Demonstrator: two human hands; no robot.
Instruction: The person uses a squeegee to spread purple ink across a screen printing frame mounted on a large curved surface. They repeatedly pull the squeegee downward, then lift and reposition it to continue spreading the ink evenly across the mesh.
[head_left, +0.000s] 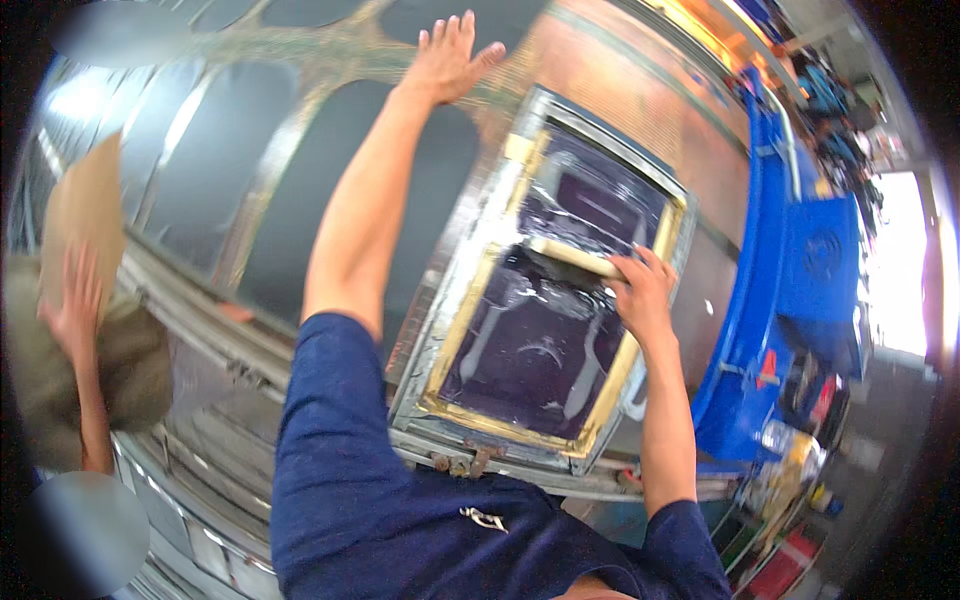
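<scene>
My left hand is spread open on the long printing table, its fingertips by the dark panels laid out in rows. A rectangular screen frame, edged with yellowish tape, lies at the centre, its mesh smeared with dark purple and grey ink. My right hand is closed on the right end of a pale squeegee with a dark lower edge, which lies crosswise near the middle of the screen.
A co-worker's hand holds a brown sheet at the left. A blue machine with a rail runs along the right, with cluttered gear beyond. A metal rail lines the table's near edge.
</scene>
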